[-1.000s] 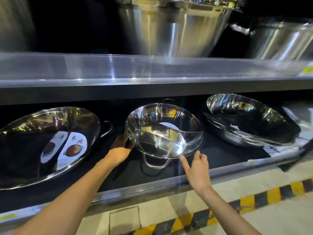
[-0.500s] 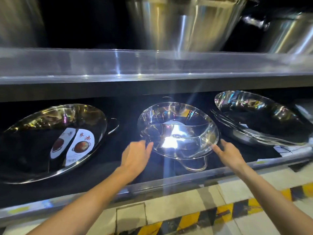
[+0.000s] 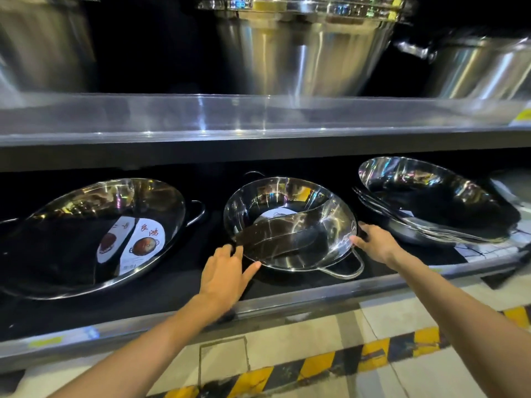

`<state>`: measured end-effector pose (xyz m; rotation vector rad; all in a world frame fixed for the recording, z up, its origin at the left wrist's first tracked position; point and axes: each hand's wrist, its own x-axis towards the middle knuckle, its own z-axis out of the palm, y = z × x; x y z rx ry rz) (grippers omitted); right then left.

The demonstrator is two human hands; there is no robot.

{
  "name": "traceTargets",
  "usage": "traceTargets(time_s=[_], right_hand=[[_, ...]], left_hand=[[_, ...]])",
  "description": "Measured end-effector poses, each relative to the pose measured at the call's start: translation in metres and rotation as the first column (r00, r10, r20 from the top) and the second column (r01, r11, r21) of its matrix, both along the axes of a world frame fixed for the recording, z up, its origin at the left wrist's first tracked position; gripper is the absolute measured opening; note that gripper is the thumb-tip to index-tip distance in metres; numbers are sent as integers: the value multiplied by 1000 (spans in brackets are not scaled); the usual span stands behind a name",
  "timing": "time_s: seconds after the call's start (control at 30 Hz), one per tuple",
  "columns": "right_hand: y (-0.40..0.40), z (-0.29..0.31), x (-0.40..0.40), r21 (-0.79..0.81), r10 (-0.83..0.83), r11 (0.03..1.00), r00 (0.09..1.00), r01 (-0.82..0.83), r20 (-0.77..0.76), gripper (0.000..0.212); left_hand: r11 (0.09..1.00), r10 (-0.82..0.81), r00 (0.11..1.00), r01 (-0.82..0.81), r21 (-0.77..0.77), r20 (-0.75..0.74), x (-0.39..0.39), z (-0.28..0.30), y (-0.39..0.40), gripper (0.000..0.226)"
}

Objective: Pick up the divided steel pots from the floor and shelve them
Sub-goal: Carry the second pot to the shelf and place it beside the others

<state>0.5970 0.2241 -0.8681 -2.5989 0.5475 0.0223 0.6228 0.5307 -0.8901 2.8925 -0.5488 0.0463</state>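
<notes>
A divided steel pot (image 3: 290,222) sits tilted on the dark lower shelf (image 3: 287,294), between a labelled pot (image 3: 94,234) and stacked pots (image 3: 431,202). The left hand (image 3: 224,275) and right hand (image 3: 373,245), fingers loosely spread, touch its rim. The label (image 3: 132,245) bears red Chinese characters, too small to read reliably.
</notes>
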Motion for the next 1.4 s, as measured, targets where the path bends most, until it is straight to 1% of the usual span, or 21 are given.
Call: traceTargets(time_s=[0.03, 0.1, 0.13, 0.2, 0.27, 0.33, 0.4, 0.43, 0.57, 0.63, 0.7, 0.77, 0.8, 0.9, 0.97, 1.03, 1.1, 1.17, 1.23, 1.33, 1.4], right_hand=[[3, 3, 1, -33, -20, 999, 1000, 20, 3, 54], [14, 9, -5, -106, -54, 992, 995, 62, 80, 45], [24, 10, -11, -149, -54, 986, 990, 74, 131, 40], [47, 10, -30, -209, -51, 974, 982, 89, 181, 39], [71, 8, -52, -248, -66, 963, 984, 106, 165, 43], [91, -1, -72, -229, -72, 968, 988, 101, 134, 47], [106, -11, -85, -180, -72, 980, 992, 89, 103, 56], [112, -17, -88, -178, -69, 980, 993, 86, 100, 61], [118, -33, -87, -136, -130, 979, 982, 149, 137, 71], [109, -35, -81, -105, -171, 977, 974, 188, 152, 74], [93, -33, -75, -105, -179, 975, 973, 195, 145, 73], [75, -29, -69, -87, -171, 980, 979, 181, 110, 71], [68, -27, -66, -47, -164, 985, 982, 168, 93, 71], [53, -22, -60, 85, -164, 984, 980, 154, 117, 59], [49, -23, -58, 134, -203, 974, 964, 182, 169, 43], [51, -25, -57, 169, -195, 972, 962, 163, 191, 27], [56, -26, -55, 219, -170, 967, 968, 128, 182, 24], [57, -26, -52, 260, -160, 959, 972, 111, 174, 24], [52, -25, -49, 278, -137, 956, 977, 88, 162, 25], [36, -21, -38, 277, -53, 961, 987, 9, 149, 35], [26, -17, -30, 335, 10, 940, 990, -57, 141, 41]], left_hand=[[1000, 4, 1000, -4, -27, 16, -1, 2, 0, 56], [996, 39, 999, -39, -78, 0, 7, 9, 3, 55], [994, 55, 998, -58, -88, -35, 15, 13, 5, 57], [994, 66, 984, -80, -78, -167, 31, 18, 9, 65], [994, 48, 953, -76, -82, -300, 39, 17, 11, 68], [989, 32, 942, -78, -126, -335, 39, 12, 11, 67], [986, 36, 953, -83, -146, -301, 35, 7, 9, 67], [989, 49, 964, -82, -119, -260, 31, 5, 7, 67], [994, 84, 995, -81, 78, -46, 8, -1, -6, 68], [988, 72, 997, -71, 136, -3, -6, -6, -12, 67], [984, 28, 1000, -26, 177, -9, -21, -9, -16, 61], [993, 23, 1000, -23, 113, 2, -35, -9, -18, 60], [998, 11, 1000, -13, 54, 27, -39, -8, -18, 59], [977, 5, 995, 16, -212, 98, -29, -1, -15, 44], [928, 93, 996, -79, -365, 19, -3, 7, -8, 38], [867, 153, 976, -208, -452, -156, 27, 10, 0, 46], [830, 114, 946, -260, -494, -304, 48, 8, 4, 64], [821, 61, 940, -238, -519, -335, 57, 2, 5, 69], [827, 45, 947, -214, -521, -317, 56, -4, 6, 65], [813, 69, 951, -229, -535, -301, 47, -9, 12, 56], [809, 39, 951, -210, -549, -306, 40, -9, 15, 50]])
